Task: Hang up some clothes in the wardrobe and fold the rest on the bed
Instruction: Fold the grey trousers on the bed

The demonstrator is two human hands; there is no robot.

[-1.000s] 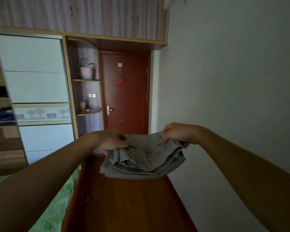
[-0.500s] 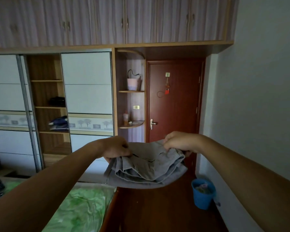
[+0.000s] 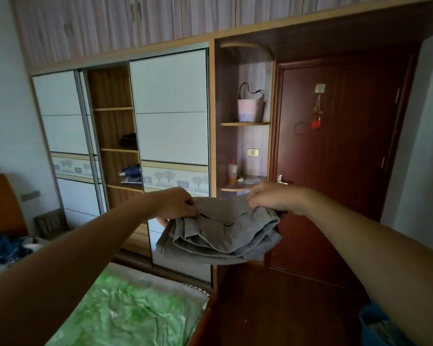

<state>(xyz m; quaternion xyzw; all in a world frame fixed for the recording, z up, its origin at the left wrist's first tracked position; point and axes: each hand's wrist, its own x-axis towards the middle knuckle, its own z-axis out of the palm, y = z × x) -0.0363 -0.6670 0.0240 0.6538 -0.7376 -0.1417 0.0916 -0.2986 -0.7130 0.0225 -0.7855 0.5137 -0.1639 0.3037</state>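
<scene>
A folded grey garment [image 3: 223, 233] hangs in the air between my two hands, in front of the wardrobe. My left hand [image 3: 175, 203] pinches its top left edge. My right hand [image 3: 273, 199] grips its top right edge. The wardrobe [image 3: 170, 108] has white sliding doors, and an open gap [image 3: 115, 136] shows wooden shelves with dark folded clothes [image 3: 130, 174] on them. The bed [image 3: 125, 313] with a green cover lies below my left arm.
A red-brown door [image 3: 335, 158] stands at the right, beside corner shelves holding a bag [image 3: 249, 108] and a cup [image 3: 232, 173]. A blue bucket [image 3: 375, 325] sits on the wooden floor at lower right. Blue clothes [image 3: 3, 253] lie on the bed's far left near the headboard [image 3: 0, 203].
My view has swung left from the wall and door toward the wardrobe and bed. Both hands keep the same hold on the grey garment.
</scene>
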